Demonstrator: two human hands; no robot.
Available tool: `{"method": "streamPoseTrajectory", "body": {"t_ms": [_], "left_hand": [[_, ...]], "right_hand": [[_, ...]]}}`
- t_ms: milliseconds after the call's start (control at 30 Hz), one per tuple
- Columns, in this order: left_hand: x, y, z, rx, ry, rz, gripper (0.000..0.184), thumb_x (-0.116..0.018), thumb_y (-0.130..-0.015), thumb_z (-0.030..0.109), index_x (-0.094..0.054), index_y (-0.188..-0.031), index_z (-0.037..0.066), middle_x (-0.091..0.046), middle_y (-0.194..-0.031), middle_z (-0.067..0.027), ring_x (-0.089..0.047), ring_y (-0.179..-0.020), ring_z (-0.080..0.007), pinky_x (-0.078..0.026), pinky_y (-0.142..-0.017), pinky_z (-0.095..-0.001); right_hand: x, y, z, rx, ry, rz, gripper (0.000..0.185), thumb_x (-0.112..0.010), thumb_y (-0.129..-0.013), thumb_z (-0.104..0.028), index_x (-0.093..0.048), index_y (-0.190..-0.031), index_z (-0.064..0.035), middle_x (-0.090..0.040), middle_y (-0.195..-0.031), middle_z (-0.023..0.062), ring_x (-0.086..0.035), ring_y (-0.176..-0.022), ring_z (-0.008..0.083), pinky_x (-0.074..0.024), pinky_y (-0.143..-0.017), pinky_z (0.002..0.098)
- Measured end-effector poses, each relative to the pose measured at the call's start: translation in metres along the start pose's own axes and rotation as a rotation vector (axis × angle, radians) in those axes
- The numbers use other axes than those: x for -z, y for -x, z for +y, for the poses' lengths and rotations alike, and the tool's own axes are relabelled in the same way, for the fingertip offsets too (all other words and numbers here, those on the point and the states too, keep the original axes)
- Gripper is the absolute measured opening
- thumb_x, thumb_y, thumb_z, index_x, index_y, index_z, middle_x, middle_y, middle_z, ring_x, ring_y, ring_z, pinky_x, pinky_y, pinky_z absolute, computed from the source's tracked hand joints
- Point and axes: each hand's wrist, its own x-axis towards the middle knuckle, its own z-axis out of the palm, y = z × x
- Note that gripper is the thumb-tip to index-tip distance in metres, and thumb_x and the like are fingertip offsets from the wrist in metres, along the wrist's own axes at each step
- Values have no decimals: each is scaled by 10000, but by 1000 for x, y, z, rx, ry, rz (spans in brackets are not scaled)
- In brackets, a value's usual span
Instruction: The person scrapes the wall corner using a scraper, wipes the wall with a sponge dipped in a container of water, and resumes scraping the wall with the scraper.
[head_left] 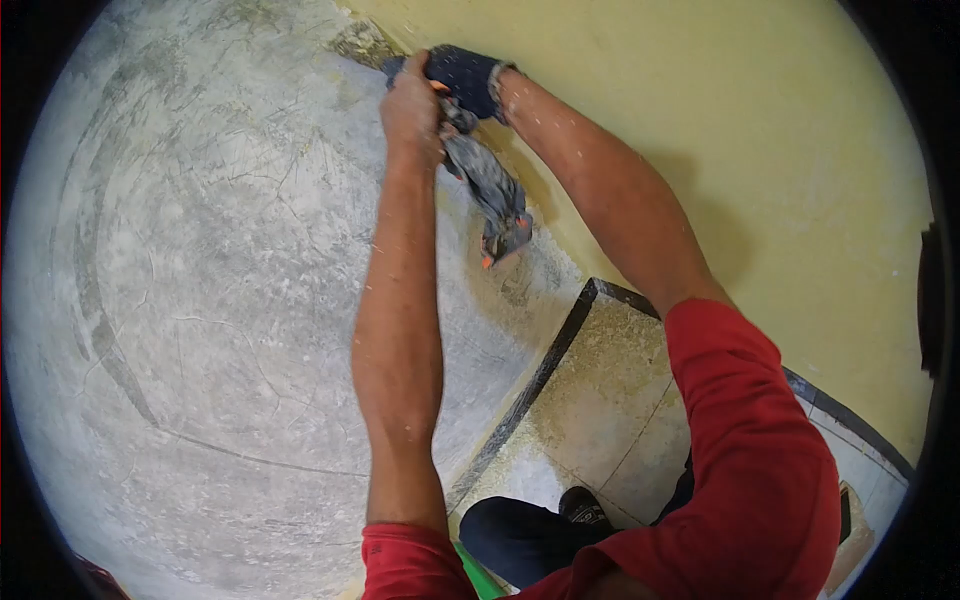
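Observation:
My left hand, bare, is closed at the top of the view, beside the edge where the grey surface meets the yellow wall. A crumpled grey cloth with orange patches hangs from it, its loose end lower right. My right hand wears a dark glove with a grey cuff and touches my left hand. Its fingers are curled and partly covered by the left hand; what they grip is hidden. Just beyond both hands lies a rough, chipped patch. Small pale specks show around the hands and forearms.
The mottled grey surface, with cracks and a dark curved streak, fills the left. A plain yellow wall is on the right. Below are dusty floor tiles edged by a dark strip, a dark shoe and a green object.

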Motion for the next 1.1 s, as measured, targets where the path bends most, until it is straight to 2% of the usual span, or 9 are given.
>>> {"method": "streamPoseTrajectory", "body": {"t_ms": [167, 233, 400, 700, 833, 867, 900, 967, 1100], "left_hand": [[-15, 35, -110, -91, -74, 90, 406, -524, -825, 442, -563, -660, 73, -511, -559, -41, -449, -431, -150, -335, -366, -301], [-17, 60, -157, 69, -170, 71, 443, -527, -828, 454, -583, -780, 17, -535, -583, -58, -477, -454, -149, -366, -396, -295], [-28, 97, -273, 182, -253, 98, 606, -563, -812, 449, -507, -1036, -111, -606, -778, -158, -569, -603, -182, -453, -611, -311], [-28, 142, -342, 395, -307, 92, 696, -550, -829, 478, -456, -1113, -150, -564, -700, -121, -522, -551, -163, -422, -520, -275], [-27, 127, -340, 269, -278, 173, 664, -545, -840, 473, -474, -1084, -140, -563, -688, -96, -512, -544, -146, -414, -515, -267], [-31, 125, -307, 268, -180, 147, 632, -542, -845, 471, -495, -1049, -126, -560, -677, -85, -506, -537, -138, -412, -513, -262], [-28, 108, -304, 164, -38, 102, 557, -535, -853, 462, -527, -962, -84, -559, -653, -72, -506, -523, -129, -412, -511, -251], [-34, 107, -256, 314, -92, 103, 734, -546, -824, 501, -451, -1147, -151, -565, -751, -131, -524, -561, -166, -423, -527, -282], [-43, 112, -296, 260, -46, 185, 609, -549, -834, 457, -484, -1070, -100, -561, -737, -114, -527, -565, -164, -432, -518, -286]], "right_hand": [[11, 94, -78, -676, -320, -287, 143, -641, -662, -197, -583, -682, -67, -566, -591, 74, -581, -581, 181, -467, -582, 341], [-5, 148, -108, -825, -321, -512, 238, -561, -755, -268, -584, -888, -72, -583, -901, 153, -550, -895, 313, -422, -763, 416], [-49, 283, -160, -551, -12, -335, 387, -538, -800, -326, -549, -1097, -78, -581, -1067, 141, -546, -1008, 249, -431, -831, 412], [-47, 324, -228, -1280, -757, -469, 373, -384, -929, -287, -476, -1237, -99, -497, -1263, 101, -453, -1164, 202, -319, -1008, 335], [-73, 324, -216, -1158, -672, -204, 401, -372, -915, -337, -499, -1218, -107, -499, -1255, 105, -425, -1189, 233, -303, -1017, 375], [-72, 321, -197, -748, 16, -461, 461, -473, -813, -381, -513, -1181, -106, -503, -1226, 133, -432, -1165, 279, -315, -995, 398], [-78, 316, -180, -1049, -763, 22, 445, -566, -682, -385, -581, -1028, -106, -562, -1072, 162, -500, -1040, 317, -379, -899, 418], [-73, 299, -149, -692, -189, -419, 277, -604, -649, -345, -621, -796, -112, -596, -815, 153, -564, -830, 312, -429, -754, 434], [-80, 328, -172, -918, -369, -274, 299, -589, -707, -342, -616, -894, -111, -607, -898, 142, -560, -855, 311, -429, -783, 424]]}}
